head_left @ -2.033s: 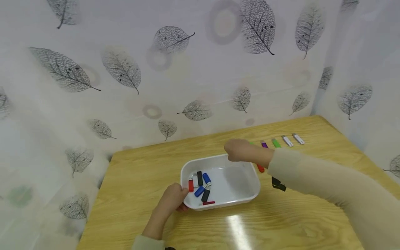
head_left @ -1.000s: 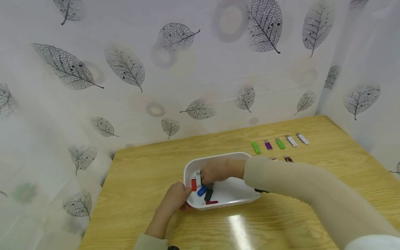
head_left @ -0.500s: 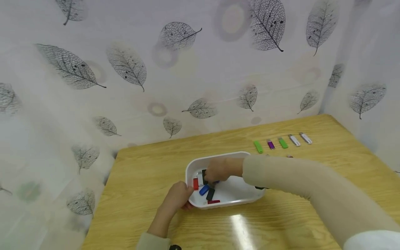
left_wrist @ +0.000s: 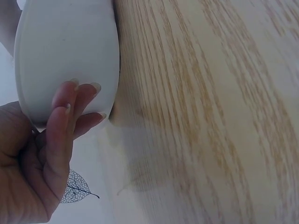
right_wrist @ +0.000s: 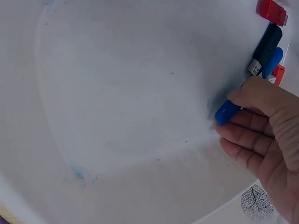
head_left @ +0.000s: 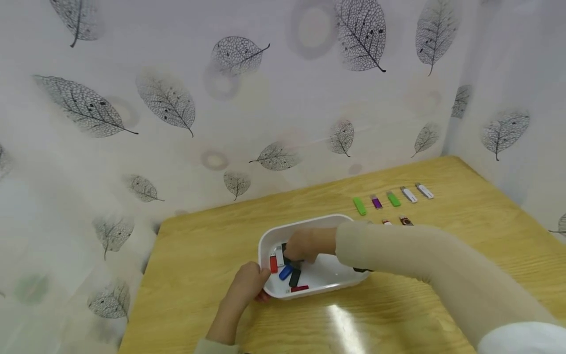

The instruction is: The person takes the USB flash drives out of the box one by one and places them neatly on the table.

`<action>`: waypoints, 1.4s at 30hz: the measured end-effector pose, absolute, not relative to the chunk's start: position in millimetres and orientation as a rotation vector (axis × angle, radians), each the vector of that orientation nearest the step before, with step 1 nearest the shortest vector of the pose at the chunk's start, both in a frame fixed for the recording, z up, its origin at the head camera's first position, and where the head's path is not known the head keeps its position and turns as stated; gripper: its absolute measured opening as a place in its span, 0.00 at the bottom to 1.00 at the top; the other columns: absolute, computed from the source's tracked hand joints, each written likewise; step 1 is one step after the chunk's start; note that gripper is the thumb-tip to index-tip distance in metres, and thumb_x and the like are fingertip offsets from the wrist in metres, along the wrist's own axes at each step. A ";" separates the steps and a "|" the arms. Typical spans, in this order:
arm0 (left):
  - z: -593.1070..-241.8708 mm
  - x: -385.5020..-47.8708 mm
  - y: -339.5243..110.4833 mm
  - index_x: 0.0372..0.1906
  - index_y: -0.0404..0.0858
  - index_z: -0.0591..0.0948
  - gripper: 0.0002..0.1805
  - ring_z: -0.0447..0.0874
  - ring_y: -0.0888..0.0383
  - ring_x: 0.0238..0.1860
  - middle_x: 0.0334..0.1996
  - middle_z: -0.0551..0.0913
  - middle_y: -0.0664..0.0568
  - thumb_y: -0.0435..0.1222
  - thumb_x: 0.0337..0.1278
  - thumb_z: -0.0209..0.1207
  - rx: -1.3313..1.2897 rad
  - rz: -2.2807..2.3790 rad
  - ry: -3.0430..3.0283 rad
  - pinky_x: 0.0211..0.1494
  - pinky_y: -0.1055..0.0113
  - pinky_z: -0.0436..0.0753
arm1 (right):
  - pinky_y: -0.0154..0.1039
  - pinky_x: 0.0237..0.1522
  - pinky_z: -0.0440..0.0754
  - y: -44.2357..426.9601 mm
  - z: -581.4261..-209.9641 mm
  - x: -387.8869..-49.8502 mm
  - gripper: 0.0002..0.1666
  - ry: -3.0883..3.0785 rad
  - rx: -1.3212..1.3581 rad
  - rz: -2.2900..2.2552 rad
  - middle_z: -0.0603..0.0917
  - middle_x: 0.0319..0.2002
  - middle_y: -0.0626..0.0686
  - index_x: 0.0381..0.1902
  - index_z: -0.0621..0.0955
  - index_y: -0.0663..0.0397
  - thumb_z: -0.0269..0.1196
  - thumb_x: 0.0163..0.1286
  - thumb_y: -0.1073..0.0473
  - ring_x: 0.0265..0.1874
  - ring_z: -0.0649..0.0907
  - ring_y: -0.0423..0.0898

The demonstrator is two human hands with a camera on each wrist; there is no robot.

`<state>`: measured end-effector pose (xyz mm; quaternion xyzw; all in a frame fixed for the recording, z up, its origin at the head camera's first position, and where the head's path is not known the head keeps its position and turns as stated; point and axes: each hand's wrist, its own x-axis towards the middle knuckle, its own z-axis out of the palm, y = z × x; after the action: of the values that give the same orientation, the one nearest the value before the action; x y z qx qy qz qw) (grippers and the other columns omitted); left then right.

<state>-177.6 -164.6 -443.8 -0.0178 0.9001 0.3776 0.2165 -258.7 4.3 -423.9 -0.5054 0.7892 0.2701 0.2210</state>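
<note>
blue stick is pinched by the right hand inside the white tray, whose end is gripped by the left hand; the nearby black stick could be knocked by crowded fingers.

Tray: white
Pinched stick: blue
Loose sticks, frame centre: red, blue, black, white
Row, centre right: green, purple, white
Table: yellow wood grain
Cloth: whitish, dark leaf prints
</note>
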 end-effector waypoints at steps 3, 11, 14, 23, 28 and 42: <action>-444.2 -175.8 -164.8 0.22 0.29 0.75 0.13 0.77 0.60 0.10 0.08 0.78 0.49 0.32 0.56 0.47 -0.041 1.074 2.499 0.16 0.65 0.80 | 0.27 0.32 0.74 10.9 -419.8 -261.0 0.18 2.228 -1.386 0.682 0.77 0.30 0.42 0.43 0.76 0.43 0.69 0.56 0.58 0.29 0.73 0.38; -445.4 -175.1 -163.9 0.22 0.29 0.75 0.13 0.76 0.61 0.09 0.08 0.77 0.49 0.32 0.56 0.47 -0.021 1.084 2.526 0.15 0.66 0.80 | 0.31 0.30 0.74 38.3 -383.8 -264.9 0.13 2.390 -1.217 0.499 0.74 0.26 0.43 0.35 0.74 0.49 0.68 0.56 0.58 0.25 0.71 0.39; -444.8 -175.7 -163.5 0.23 0.29 0.75 0.13 0.77 0.60 0.10 0.09 0.77 0.49 0.32 0.57 0.47 -0.014 1.079 2.526 0.15 0.67 0.79 | 0.32 0.28 0.74 51.0 -371.2 -266.8 0.13 2.420 -1.125 0.410 0.73 0.25 0.44 0.32 0.73 0.51 0.68 0.53 0.61 0.25 0.70 0.40; -446.1 -177.0 -162.7 0.24 0.30 0.75 0.12 0.78 0.59 0.12 0.10 0.78 0.49 0.33 0.58 0.48 -0.046 1.042 2.528 0.16 0.68 0.79 | 0.31 0.21 0.65 99.8 -349.1 -283.5 0.13 2.567 -0.727 0.032 0.69 0.20 0.47 0.25 0.69 0.53 0.65 0.53 0.66 0.19 0.67 0.41; -446.7 -177.2 -163.0 0.23 0.30 0.75 0.12 0.78 0.59 0.11 0.09 0.78 0.49 0.33 0.57 0.48 -0.052 1.045 2.526 0.16 0.67 0.79 | 0.29 0.16 0.69 133.5 -346.5 -287.6 0.10 2.603 -0.576 -0.143 0.75 0.16 0.49 0.23 0.70 0.55 0.63 0.53 0.67 0.14 0.71 0.40; -446.3 -176.1 -164.1 0.23 0.29 0.76 0.13 0.77 0.60 0.11 0.09 0.78 0.49 0.33 0.57 0.47 0.001 1.069 2.528 0.15 0.66 0.80 | 0.27 0.13 0.65 225.4 -368.3 -283.7 0.07 2.624 -0.273 -0.254 0.70 0.10 0.47 0.19 0.71 0.57 0.56 0.52 0.71 0.09 0.68 0.38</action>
<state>-176.1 -164.1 -446.3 0.0002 0.9030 0.3818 0.1971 -283.7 225.4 -368.3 -0.0997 0.9604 -0.0930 0.2431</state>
